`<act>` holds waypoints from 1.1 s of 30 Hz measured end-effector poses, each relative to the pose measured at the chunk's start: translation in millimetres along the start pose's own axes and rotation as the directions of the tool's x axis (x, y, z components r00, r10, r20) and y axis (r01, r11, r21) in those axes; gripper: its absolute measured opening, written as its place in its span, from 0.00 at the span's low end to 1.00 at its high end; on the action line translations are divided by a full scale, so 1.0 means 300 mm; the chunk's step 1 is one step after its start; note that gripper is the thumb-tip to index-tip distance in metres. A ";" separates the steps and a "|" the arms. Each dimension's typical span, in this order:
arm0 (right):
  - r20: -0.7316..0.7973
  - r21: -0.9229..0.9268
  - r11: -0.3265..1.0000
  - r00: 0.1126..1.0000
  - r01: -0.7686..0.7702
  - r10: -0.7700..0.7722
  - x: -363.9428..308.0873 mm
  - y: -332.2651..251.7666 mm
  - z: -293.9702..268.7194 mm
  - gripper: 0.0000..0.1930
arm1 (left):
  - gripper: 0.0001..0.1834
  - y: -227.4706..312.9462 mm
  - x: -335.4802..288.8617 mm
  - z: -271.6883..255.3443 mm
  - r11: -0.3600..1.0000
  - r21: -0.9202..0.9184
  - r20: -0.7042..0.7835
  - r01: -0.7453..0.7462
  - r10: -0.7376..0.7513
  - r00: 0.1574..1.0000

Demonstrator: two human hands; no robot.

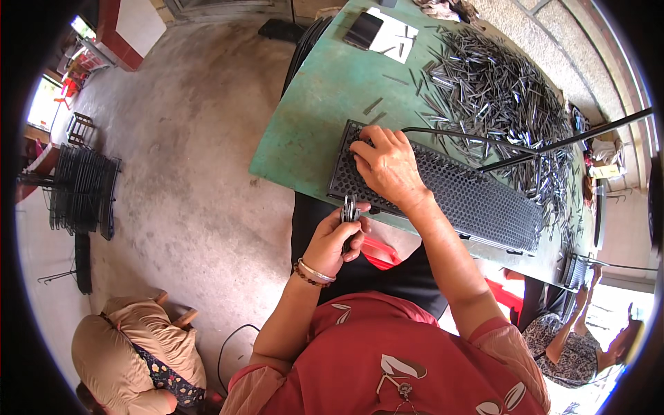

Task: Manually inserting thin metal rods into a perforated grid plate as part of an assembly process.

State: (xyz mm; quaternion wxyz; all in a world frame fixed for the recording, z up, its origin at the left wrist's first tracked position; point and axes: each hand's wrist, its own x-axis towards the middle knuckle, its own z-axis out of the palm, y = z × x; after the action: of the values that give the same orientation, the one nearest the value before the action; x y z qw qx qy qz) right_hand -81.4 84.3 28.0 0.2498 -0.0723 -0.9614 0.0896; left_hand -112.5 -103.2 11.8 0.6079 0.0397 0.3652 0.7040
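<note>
A long black perforated rack (477,207) lies slantwise along the near edge of the green table (297,131). Over its left end is my right hand (391,166), fingers bent down to the holes with thumb and forefinger close together; whatever the fingertips hold is too small to make out. My left hand (332,238) is closed round a bundle of thin dark metal strips (351,211), their ends sticking up past the thumb. This hand stays just off the table edge, below the rack's left end. A bracelet and beads circle the left wrist.
A large heap of loose dark strips (491,97) covers the table's far right. Behind the rack runs a black metal rod (567,142). A phone (363,30) and white paper (398,38) lie farther back. Other people (138,353) sit at lower left and right. Stacked black racks (79,190) stand left.
</note>
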 end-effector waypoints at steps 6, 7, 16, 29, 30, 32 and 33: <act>0.117 -0.100 0.995 0.993 -0.001 0.013 0.004 -0.007 -0.004 0.08 | 0.18 0.008 -0.003 -0.002 1.000 -0.001 -0.007 0.012 -0.012 1.000; 0.093 -0.101 0.995 0.996 -0.008 0.017 0.003 -0.009 -0.005 0.08 | 0.18 0.009 -0.005 -0.002 1.000 0.001 -0.011 0.020 -0.020 1.000; 0.132 -0.145 0.989 0.991 -0.014 0.033 -0.008 -0.024 0.008 0.06 | 0.18 -0.002 0.005 -0.008 0.996 0.072 -0.012 -0.050 0.051 0.999; 0.105 0.057 0.980 0.977 -0.191 0.185 0.018 -0.016 0.003 0.04 | 0.22 -0.006 0.008 -0.019 0.998 0.063 0.004 -0.007 0.007 1.000; 0.105 0.058 0.980 0.977 -0.191 0.184 0.022 -0.019 -0.001 0.04 | 0.22 -0.006 0.009 -0.022 0.998 0.065 0.013 -0.012 0.012 1.000; 0.171 0.040 0.989 0.976 -0.143 0.135 0.028 -0.021 -0.008 0.04 | 0.22 -0.008 0.010 -0.026 0.998 0.066 0.024 -0.016 0.015 1.000; 0.172 0.040 0.989 0.976 -0.144 0.135 0.028 -0.017 -0.004 0.04 | 0.22 -0.009 0.010 -0.028 0.998 0.066 0.024 -0.012 0.011 1.000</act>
State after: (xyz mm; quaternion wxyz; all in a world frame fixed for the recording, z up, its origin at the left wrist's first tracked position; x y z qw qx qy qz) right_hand -88.6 81.0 34.1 0.1625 -0.1251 -0.9690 0.1376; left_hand -115.1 -104.5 3.0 0.6064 0.0701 0.3811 0.6944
